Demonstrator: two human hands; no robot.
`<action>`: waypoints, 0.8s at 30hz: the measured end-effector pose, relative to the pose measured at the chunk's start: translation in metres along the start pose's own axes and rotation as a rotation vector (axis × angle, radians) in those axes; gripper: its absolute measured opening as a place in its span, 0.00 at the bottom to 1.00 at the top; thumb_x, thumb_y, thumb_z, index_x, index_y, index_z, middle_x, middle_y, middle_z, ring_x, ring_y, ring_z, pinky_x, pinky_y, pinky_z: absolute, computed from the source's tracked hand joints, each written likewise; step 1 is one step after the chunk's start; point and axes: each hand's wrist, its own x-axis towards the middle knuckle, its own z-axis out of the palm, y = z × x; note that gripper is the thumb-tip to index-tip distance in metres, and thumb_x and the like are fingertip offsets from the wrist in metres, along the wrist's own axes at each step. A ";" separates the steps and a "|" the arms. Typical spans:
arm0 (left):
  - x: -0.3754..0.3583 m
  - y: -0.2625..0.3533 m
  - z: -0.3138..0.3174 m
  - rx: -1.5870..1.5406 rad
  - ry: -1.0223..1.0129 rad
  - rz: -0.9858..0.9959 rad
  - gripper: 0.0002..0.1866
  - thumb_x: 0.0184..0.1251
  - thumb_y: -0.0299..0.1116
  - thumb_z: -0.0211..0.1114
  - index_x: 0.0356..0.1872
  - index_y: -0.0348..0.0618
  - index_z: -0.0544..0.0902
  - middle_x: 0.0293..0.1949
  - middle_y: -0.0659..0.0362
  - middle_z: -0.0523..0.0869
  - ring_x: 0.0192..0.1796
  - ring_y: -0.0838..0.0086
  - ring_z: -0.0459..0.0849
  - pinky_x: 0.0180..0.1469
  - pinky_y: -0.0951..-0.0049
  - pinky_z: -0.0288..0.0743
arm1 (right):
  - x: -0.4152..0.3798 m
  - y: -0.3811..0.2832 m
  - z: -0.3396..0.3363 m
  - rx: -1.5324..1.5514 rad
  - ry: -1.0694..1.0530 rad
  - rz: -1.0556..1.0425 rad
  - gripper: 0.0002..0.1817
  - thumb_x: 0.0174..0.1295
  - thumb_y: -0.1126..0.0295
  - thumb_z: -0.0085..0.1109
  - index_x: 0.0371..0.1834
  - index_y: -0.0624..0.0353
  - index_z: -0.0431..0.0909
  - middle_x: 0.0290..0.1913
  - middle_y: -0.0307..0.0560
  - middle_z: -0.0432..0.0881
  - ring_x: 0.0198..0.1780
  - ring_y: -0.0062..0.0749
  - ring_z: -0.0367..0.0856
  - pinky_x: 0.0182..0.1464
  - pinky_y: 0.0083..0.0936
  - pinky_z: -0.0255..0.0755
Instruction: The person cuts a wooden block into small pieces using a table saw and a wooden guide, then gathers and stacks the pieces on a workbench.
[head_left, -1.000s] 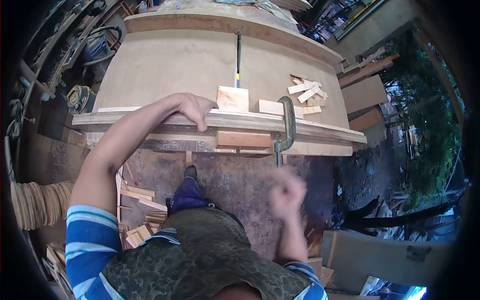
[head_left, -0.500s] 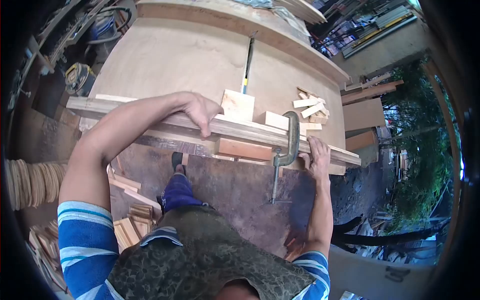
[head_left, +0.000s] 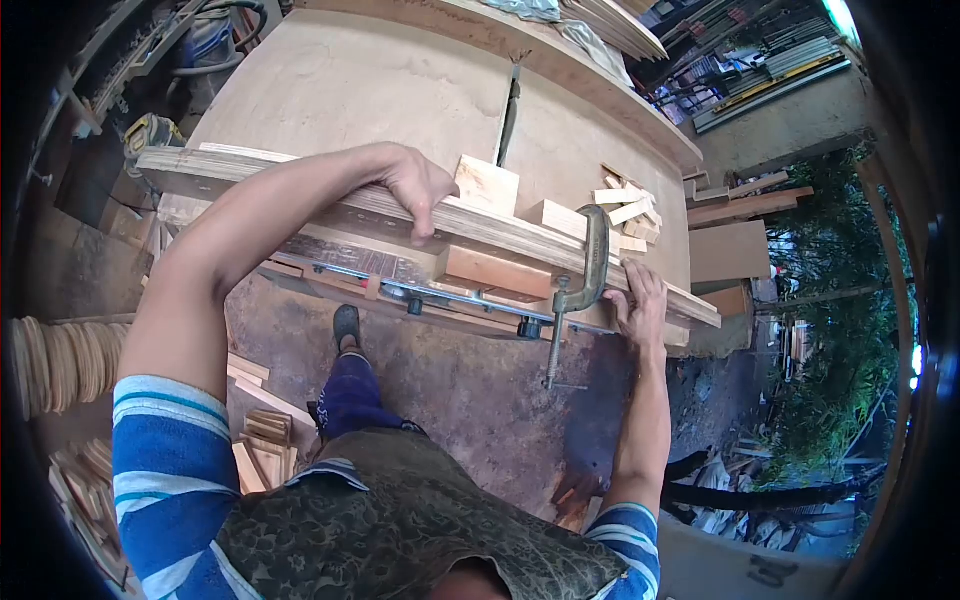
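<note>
A long laminated wooden board (head_left: 510, 240) lies along the near side of the workbench. My left hand (head_left: 420, 195) is closed over it left of the middle, fingers over the far side and thumb on the near face. Near the right end, my right hand (head_left: 640, 305) grips the same board, thumb on the near side. Just left of that hand, a metal C-clamp (head_left: 597, 250) spans the board, its screw hanging toward me. A reddish wooden block (head_left: 497, 272) sits against the near side. Behind the board are a pale square block (head_left: 487, 187) and a smaller block (head_left: 558, 218).
Short offcuts (head_left: 630, 208) are piled on the workbench (head_left: 360, 85) at right. A slot with a dark strip (head_left: 509, 122) crosses the top. Below the front edge runs a metal rail with dark knobs (head_left: 530, 327). Wood pieces (head_left: 265, 445) are stacked on the floor at left.
The board's left part and the clamp have shifted slightly in view, with both hands still on the board. The rail and knobs at the bench front now show, as the view has shifted.
</note>
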 end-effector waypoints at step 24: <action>-0.006 0.007 0.002 0.024 0.040 -0.042 0.47 0.39 0.37 0.85 0.66 0.25 0.79 0.57 0.41 0.89 0.58 0.56 0.89 0.61 0.63 0.81 | 0.005 -0.009 -0.005 0.047 -0.011 0.078 0.34 0.60 0.57 0.77 0.67 0.61 0.81 0.67 0.59 0.84 0.69 0.59 0.79 0.73 0.49 0.70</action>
